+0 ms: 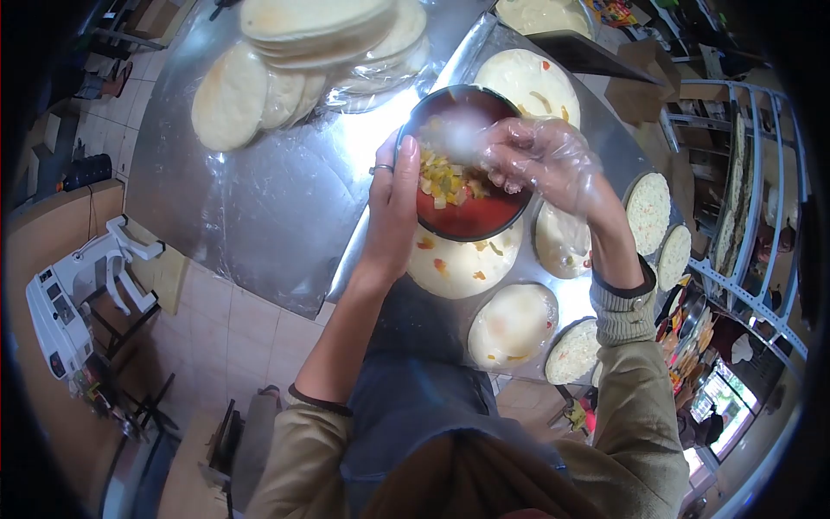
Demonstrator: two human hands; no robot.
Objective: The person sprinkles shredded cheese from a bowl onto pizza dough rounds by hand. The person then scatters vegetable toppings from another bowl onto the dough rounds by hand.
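Observation:
My left hand (393,203), bare and with a ring, grips the left rim of a round dark-rimmed bowl (475,223). Inside the bowl lie chopped vegetables (450,183), yellow-green and red, against a red inner surface. My right hand (538,160) wears a clear plastic glove and is over the bowl's right side, fingers bent together; what they hold, if anything, cannot be made out. Around the bowl are round flat doughs with vegetable bits: one above (529,76), one below (462,266), one at the right (562,242) and one lower down (513,324).
Stacked pale flatbreads (229,99), some in clear plastic, lie on the metal table (173,190) at the upper left. More speckled rounds (648,212) line its right side. A white machine (65,298) stands at the left, a metal rack (752,294) at the right.

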